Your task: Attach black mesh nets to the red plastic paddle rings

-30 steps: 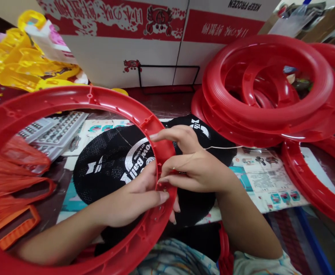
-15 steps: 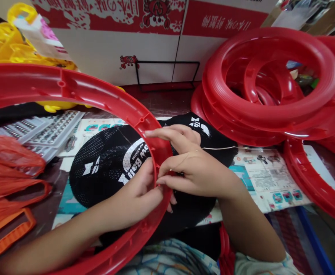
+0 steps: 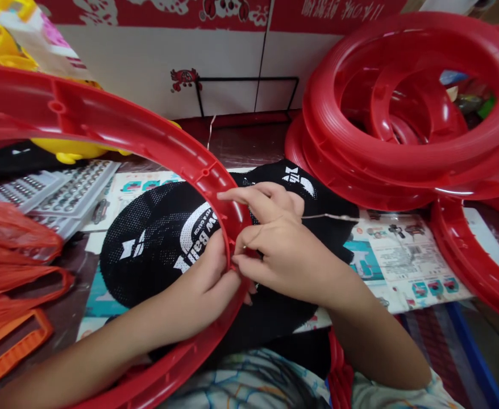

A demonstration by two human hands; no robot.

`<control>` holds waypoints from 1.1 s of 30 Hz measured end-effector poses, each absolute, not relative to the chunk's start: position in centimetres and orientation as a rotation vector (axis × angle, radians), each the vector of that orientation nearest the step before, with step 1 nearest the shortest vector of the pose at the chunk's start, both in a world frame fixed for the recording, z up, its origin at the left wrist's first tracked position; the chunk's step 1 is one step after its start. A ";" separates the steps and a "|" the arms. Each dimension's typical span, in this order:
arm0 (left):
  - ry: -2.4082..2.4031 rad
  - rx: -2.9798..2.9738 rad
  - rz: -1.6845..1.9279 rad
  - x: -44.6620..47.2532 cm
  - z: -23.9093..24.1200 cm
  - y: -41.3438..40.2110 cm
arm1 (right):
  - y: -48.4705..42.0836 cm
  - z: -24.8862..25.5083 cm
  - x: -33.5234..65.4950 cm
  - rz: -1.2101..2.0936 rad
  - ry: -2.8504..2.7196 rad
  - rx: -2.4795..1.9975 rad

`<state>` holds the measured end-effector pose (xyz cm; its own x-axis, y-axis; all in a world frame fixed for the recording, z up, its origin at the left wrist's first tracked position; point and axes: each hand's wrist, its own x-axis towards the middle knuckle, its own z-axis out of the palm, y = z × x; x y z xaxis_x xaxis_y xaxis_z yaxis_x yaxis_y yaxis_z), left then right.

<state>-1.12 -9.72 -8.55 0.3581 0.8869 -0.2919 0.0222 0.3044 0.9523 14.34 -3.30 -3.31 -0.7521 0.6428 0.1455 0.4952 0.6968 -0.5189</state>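
A large red plastic ring stands tilted in front of me, its ribbed hollow inner side towards me. My left hand is closed round its right-hand part, thumb on the near side and fingertips showing past the rim. My right hand pinches at the same spot, with thumb and forefinger close to the left thumb and another finger stretched along the ring. From behind my right hand a thin pale strand runs to the right; what lies in the fingertips is mostly hidden. Black mesh fabric with white lettering lies beneath.
More red rings are stacked at the right. White cartons and a black wire frame stand behind. At the left are cases of small metal parts, an orange plastic bag, an orange handle and yellow items.
The view has shifted slightly. Both hands stay at the same part of the ring, the right fingers a little moved. A thin strand now shows upright behind the ring.
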 end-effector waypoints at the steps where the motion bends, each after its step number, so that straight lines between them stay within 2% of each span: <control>1: 1.026 1.087 0.722 -1.2 -8.6 -9.8 | -3.2 -3.3 14.5 0.675 -2.586 -0.877; 7: 0.932 1.019 0.645 -1.2 -8.3 -10.1 | -1.8 -3.3 15.7 0.770 -2.423 -0.652; 13: 0.813 0.901 0.595 -1.1 -7.9 -11.0 | -1.4 -4.1 15.3 1.059 -2.201 -0.637; 20: 0.702 0.638 0.796 -1.7 -7.9 -10.6 | -2.0 -5.0 14.1 1.271 -1.967 -0.682; 25: 0.749 0.530 0.868 -1.5 -7.2 -9.9 | -2.2 -5.2 13.7 1.271 -1.951 -0.705; 33: 0.831 0.576 0.749 -1.1 -7.2 -10.5 | -1.7 -5.1 14.5 1.229 -1.960 -0.631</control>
<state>-1.06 -10.47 -7.21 0.4528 0.7758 -0.4395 -0.3572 0.6094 0.7078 14.46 -1.74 -5.06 -0.6161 0.7200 0.3194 0.0263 0.4241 -0.9053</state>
